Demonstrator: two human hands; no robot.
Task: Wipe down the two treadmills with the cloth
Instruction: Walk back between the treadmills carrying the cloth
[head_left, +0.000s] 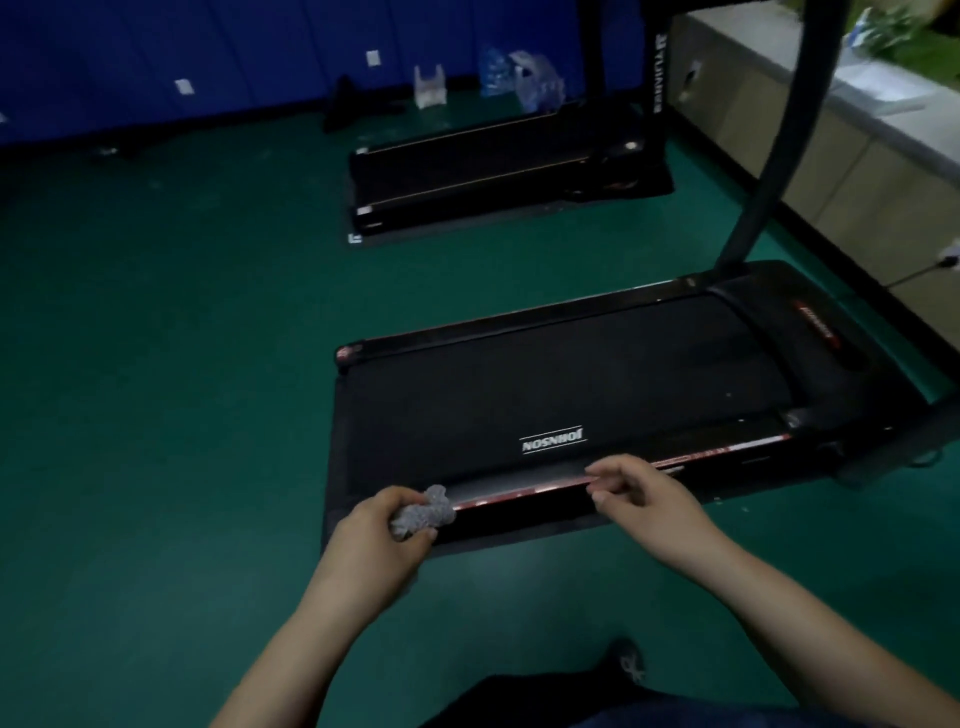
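Cloth: grey, crumpled into a small ball, gripped in the left hand between thumb and curled fingers, pressed on the near side rail of the near treadmill, close to its rear corner. Only one view here, from the head, looking down and forward.

Possible troubles from this position, as a judgement only. Bunched so tightly, little of the cloth surface touching the rail, so likely to leave dusty stripes along the red trim. Held near the corner, easy to slide off the rail edge and drop to the green floor, picking up dirt there. Dim light, so missed spots hard to notice on the black belt.

Right hand on the same rail, further along toward the motor cover, well apart from the cloth; fingers loosely bent, tips touching the rail, holding nothing visible. Possibly in the path of the wipe if not lifted in time.

Far treadmill standing well apart, behind the near one, near the blue wall; not yet reached by either hand.
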